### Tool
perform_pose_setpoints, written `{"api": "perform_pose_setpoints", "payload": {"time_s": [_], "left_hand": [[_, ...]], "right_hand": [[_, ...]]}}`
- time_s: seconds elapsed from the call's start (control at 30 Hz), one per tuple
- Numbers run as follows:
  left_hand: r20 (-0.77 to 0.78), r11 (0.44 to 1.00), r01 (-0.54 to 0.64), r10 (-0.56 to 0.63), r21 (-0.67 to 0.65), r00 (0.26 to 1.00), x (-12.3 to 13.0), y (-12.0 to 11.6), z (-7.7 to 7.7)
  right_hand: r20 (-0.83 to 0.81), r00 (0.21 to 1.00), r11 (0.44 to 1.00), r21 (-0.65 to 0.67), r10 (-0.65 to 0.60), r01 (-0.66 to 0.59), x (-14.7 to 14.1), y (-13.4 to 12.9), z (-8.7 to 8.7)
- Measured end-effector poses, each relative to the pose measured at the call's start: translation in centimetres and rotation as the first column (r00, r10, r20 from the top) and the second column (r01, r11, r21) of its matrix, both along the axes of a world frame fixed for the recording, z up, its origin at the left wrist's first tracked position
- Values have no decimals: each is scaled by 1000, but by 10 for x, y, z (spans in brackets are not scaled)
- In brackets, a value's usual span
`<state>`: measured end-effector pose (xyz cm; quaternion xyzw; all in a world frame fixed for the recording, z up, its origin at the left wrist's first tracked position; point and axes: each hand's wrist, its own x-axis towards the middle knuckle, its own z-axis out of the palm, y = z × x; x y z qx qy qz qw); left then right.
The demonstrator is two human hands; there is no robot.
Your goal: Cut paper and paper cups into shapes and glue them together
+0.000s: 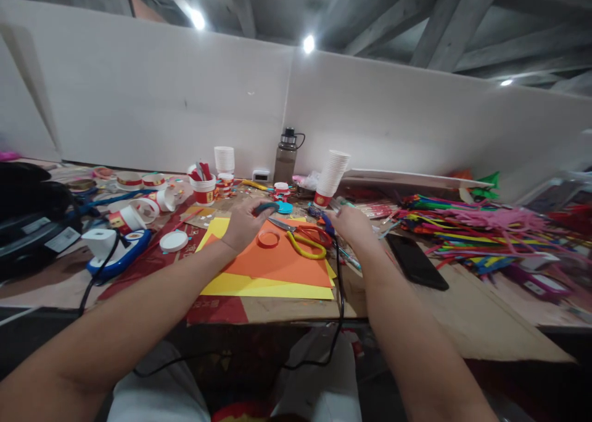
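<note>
My left hand [243, 226] is closed on a small dark teal piece [266, 208], above the back left of the orange sheet [277, 268]. Closed round a blue corded tool [328, 224], my right hand [355, 226] is over the sheet's right side; most of the tool is hidden. Its black cable [341, 280] hangs over the table edge. Between the hands lie scissors [307, 244] with yellow and red handles and an orange paper ring [269, 240]. Bright blue discs [283, 208] lie just behind. Yellow paper [263, 290] shows beneath the orange sheet.
Stacked paper cups [333, 172] and a bottle [285, 160] stand at the back. A phone [416, 261] and many coloured pipe cleaners [476, 224] lie right. Leftward are a white lid [174, 241], a blue power strip [118, 266] and tipped cups [127, 218].
</note>
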<state>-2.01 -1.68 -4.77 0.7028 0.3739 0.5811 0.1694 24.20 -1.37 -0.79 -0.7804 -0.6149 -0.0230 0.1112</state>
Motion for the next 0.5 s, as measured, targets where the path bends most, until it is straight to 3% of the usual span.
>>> {"api": "perform_pose_setpoints", "payload": {"time_s": [0.2, 0.5], "left_hand": [[7, 997, 32, -32, -67, 999, -1, 6, -5], [28, 988, 33, -29, -154, 999, -6, 12, -8]], "right_hand": [[-30, 999, 993, -109, 43, -46, -2, 8, -22], [-180, 982, 994, -73, 61, -75, 8, 28, -21]]}}
